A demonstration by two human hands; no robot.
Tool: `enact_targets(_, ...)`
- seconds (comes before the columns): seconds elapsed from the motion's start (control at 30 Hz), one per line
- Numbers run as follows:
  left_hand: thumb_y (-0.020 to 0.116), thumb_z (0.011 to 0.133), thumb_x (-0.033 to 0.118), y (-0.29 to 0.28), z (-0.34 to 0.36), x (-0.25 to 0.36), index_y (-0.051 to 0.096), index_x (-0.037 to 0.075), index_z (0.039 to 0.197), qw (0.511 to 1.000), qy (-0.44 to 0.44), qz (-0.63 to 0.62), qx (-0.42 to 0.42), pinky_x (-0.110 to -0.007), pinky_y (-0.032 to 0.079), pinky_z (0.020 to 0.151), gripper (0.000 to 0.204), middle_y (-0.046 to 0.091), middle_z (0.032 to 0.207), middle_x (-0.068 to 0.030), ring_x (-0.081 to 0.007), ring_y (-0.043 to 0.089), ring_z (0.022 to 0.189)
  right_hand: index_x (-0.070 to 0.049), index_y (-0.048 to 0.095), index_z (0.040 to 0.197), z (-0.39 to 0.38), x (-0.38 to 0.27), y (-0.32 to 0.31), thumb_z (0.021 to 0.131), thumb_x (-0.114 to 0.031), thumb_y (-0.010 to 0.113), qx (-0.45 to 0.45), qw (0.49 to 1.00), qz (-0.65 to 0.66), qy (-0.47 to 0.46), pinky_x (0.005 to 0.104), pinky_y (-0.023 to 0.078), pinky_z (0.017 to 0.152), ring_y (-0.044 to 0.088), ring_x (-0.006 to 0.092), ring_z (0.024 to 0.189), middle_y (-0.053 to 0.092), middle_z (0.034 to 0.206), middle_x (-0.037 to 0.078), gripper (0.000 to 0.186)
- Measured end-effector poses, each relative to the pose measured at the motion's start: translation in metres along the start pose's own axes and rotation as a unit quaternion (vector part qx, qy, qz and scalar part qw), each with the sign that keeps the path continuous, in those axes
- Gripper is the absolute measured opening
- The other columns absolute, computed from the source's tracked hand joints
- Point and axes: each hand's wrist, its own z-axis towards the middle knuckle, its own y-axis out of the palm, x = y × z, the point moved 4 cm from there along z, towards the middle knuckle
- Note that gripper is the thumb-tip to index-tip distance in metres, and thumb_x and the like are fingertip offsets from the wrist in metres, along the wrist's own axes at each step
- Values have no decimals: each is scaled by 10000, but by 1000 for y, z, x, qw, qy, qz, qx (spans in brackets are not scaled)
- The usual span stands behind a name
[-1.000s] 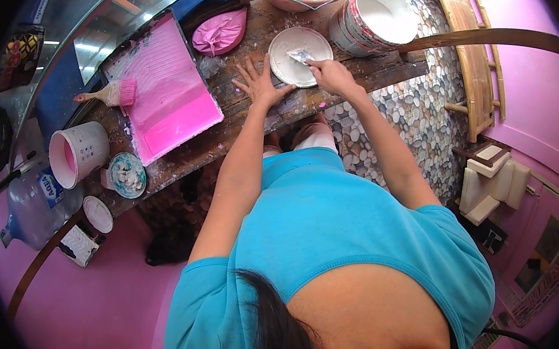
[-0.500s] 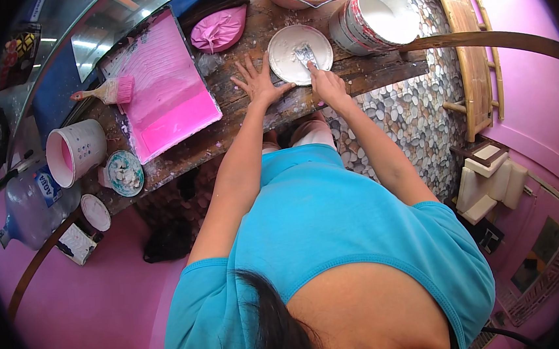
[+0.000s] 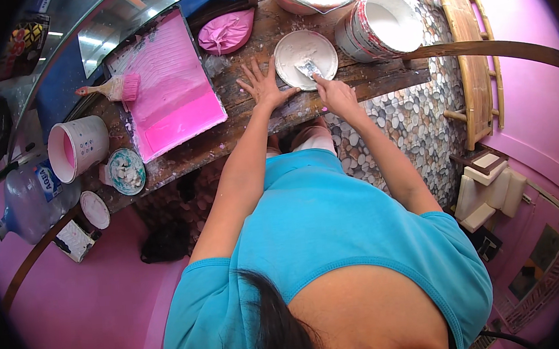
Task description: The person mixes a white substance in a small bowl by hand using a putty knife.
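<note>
Grip of the right hand (image 3: 339, 96) is closed round a scraper (image 3: 308, 68), blade on the white plate (image 3: 329, 54); the left hand (image 3: 265, 91) lies spread, holding nothing, left of the plate. A hard push could skid the plate toward the bucket (image 3: 352, 40) on its right.

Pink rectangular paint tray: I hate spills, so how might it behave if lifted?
The pink rectangular tray likely feels heavier at its near end, where bright pink paint pools. That paint looks wet, so tilting may make it slosh. The pale-handled, pink-bristled brush across its left edge could slide off.
</note>
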Motion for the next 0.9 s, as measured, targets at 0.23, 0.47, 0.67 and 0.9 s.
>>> enact_targets(0.23, 766, 491, 713, 2, -2, 4, 205, 313, 1506, 1000, 9, 8, -10, -694, -70, 1058, 1227, -28, 1569, -197, -456, -144, 1416, -189, 518, 1337, 1, 6, 36, 927, -235, 488, 34, 999, -21, 15, 541, 495, 715, 638, 433, 767, 662, 812, 220, 414)
enact_targets(0.47, 764, 491, 717, 3, -2, 1, 198, 312, 1508, 1000, -2, 13, -19, -700, -71, 1052, 1233, -52, 1569, -196, -456, -148, 1415, -195, 542, 1315, -6, 4, 23, 932, -247, 458, 6, 1000, -6, 26, 536, 491, 766, 639, 427, 834, 662, 880, 232, 395)
enact_targets(0.67, 760, 489, 724, 2, 0, 2, 202, 310, 1509, 1000, 11, 0, 12, -698, -62, 1056, 1235, -61, 1573, -181, -454, -148, 1416, -200, 537, 1319, 6, 7, 24, 929, -261, 468, 24, 1000, 4, 13, 538, 493, 769, 641, 430, 836, 661, 883, 241, 401)
enact_targets(0.9, 726, 488, 771, 4, 3, 3, 141, 322, 1519, 1000, 12, 12, -7, -713, -71, 1037, 1267, -63, 1572, -191, -445, -194, 1407, -242, 552, 1309, 1, 18, 16, 932, -267, 468, -5, 998, -19, 53, 531, 486, 794, 638, 427, 851, 661, 910, 237, 387)
